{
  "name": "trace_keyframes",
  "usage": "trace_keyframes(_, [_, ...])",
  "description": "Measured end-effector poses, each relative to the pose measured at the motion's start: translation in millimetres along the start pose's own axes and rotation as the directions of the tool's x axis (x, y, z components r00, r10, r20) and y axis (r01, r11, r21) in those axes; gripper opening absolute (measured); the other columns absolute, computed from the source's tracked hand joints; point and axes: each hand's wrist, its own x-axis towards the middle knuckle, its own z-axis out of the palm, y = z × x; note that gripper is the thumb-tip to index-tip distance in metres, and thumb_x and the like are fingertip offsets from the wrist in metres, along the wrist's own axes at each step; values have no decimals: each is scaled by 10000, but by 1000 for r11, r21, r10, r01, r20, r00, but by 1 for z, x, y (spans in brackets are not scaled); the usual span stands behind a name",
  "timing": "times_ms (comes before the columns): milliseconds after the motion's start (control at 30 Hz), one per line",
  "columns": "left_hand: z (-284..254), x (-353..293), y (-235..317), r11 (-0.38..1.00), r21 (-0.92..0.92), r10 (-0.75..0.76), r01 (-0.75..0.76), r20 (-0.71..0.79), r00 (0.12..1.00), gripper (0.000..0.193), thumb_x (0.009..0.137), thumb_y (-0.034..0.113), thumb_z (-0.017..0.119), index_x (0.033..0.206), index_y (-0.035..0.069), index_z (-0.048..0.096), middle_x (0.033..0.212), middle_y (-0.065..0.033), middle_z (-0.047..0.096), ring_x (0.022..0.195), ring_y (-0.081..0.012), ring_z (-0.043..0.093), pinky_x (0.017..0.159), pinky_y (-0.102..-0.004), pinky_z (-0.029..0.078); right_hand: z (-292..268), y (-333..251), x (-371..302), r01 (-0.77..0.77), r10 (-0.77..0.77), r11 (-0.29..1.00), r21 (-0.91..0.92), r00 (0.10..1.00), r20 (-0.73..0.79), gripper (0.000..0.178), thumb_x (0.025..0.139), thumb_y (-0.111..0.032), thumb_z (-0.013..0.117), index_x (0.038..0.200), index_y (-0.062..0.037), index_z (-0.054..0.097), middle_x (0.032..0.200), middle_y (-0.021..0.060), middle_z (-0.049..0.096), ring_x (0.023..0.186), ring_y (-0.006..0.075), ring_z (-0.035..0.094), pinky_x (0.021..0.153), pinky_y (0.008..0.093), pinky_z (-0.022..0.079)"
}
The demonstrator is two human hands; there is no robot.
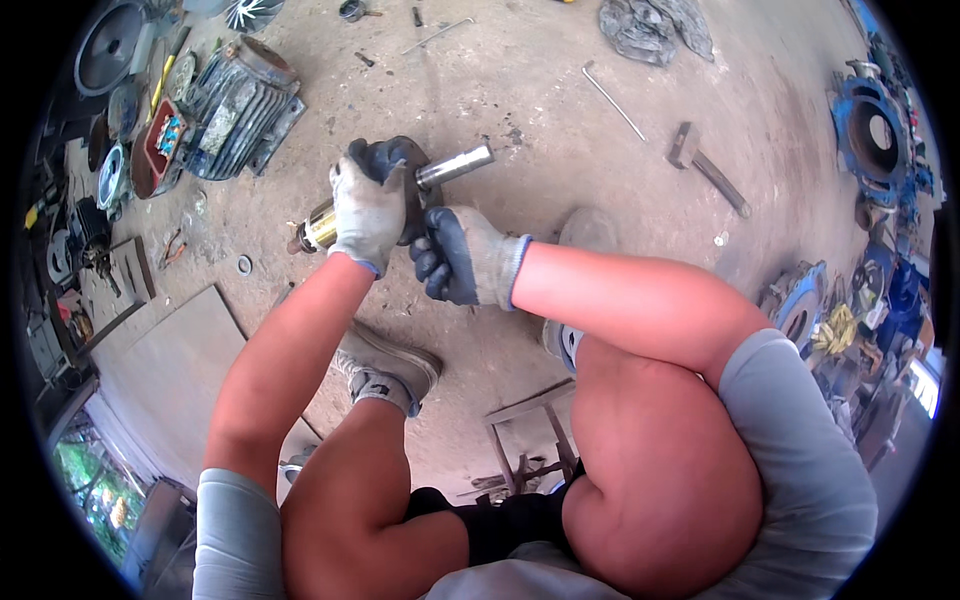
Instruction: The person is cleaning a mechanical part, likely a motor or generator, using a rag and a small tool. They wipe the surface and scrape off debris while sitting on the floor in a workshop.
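A metal shaft (455, 167) lies slantwise in front of me above the floor. Its upper right end is bare and silvery, and a brass-coloured section (321, 227) shows at the lower left. My left hand (371, 205), in a grey and dark-coated work glove, is wrapped round the middle of the shaft, by a dark rounded part partly hidden by the glove. Just below and right of that part, my right hand (465, 256), gloved the same way, is closed with its fingers curled in. Whatever is inside those fingers is hidden.
A hammer (709, 170) and a thin metal rod (613, 101) lie on the floor to the right. A finned motor housing (240, 110) and a red container (158, 148) stand at the left. Blue castings (870, 140) line the right side. A small frame (530, 430) stands between my legs.
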Motion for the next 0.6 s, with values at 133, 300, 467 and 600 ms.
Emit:
trace_keyframes(133, [3, 5, 8, 994, 97, 39, -41, 24, 999, 633, 964, 198, 781, 1459, -78, 498, 1388, -340, 561, 1326, -484, 557, 1136, -508, 477, -16, -3, 3, 33, -26, 996, -85, 996, 87, 279, 1070, -368, 432, 946, -162, 573, 726, -64, 455, 549, 84, 371, 456, 243, 277])
trace_keyframes(300, [-2, 1, 2, 949, 115, 299, -294, -27, 954, 506, 943, 163, 759, 1381, -26, 591, 1328, -266, 622, 1317, -465, 546, 1130, -520, 467, -11, 2, 2, 75, -78, 976, -206, 997, -6, 316, 1086, -400, 441, 959, -156, 596, 683, -77, 417, 538, 78, 355, 452, 251, 275])
trace_keyframes(467, [4, 2, -5, 934, 85, 355, -348, -96, 930, 440, 931, 150, 751, 1326, -10, 639, 1297, -255, 641, 1289, -464, 552, 1110, -528, 467, -5, -10, 3, -25, 26, 996, -90, 1000, 7, 315, 1052, -389, 459, 861, -168, 576, 644, -74, 418, 529, 96, 393, 453, 271, 309])
trace_keyframes(600, [5, 0, -4, 937, 98, 343, -335, -91, 935, 469, 919, 143, 753, 1340, -16, 619, 1311, -268, 626, 1285, -468, 543, 1109, -529, 463, -15, -6, 1, 62, -68, 946, -318, 998, -9, 338, 1046, -425, 464, 871, -170, 601, 640, -84, 430, 519, 96, 394, 458, 275, 314])
